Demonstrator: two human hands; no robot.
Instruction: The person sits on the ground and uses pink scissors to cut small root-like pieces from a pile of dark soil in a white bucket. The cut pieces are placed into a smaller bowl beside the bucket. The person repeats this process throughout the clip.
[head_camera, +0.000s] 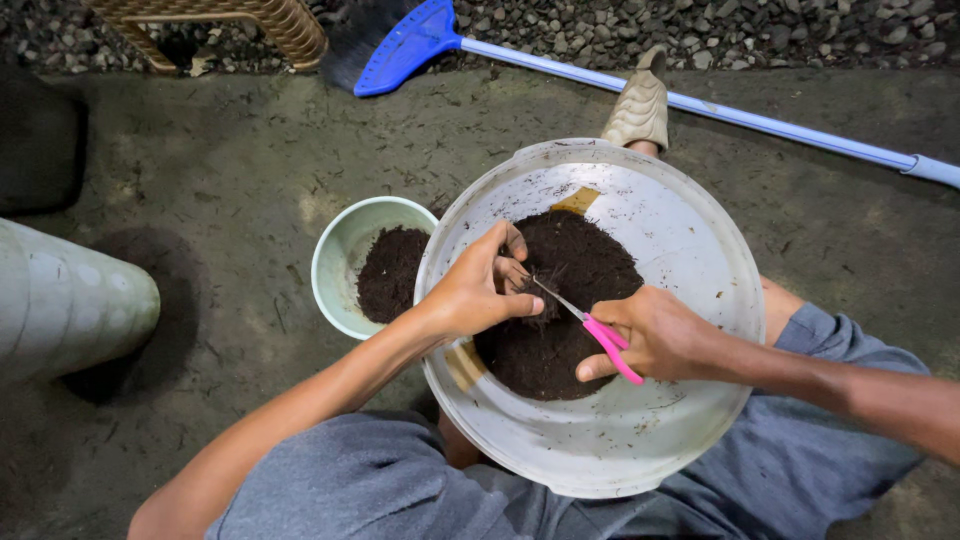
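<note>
The left hand is closed in a pinch on a small dark clump of roots held just above the soil, and the right hand is clamped around the pink handles of a pair of scissors. The scissors' long axis runs from the handles at about 4 o'clock up to the blade tips at about 10 o'clock, so the clump lies at 10 o'clock from the right hand, right at the tips; whether the blades are parted or closed on the roots is too small to tell. The left hand is the nearer of the two, touching the clump, with its fingertips curled over it from the 9 o'clock side. All this sits over a large white bucket seen from above, its bottom covered by a mound of dark soil with bare, dusty wall showing round it. Touching the bucket's rim at 9 o'clock stands a smaller pale green pot, partly filled with the same dark soil heaped toward its right side. At 12 o'clock a blue broom lies across the concrete floor at the edge of the gravel, and a sandalled foot pokes out beyond the bucket.
</note>
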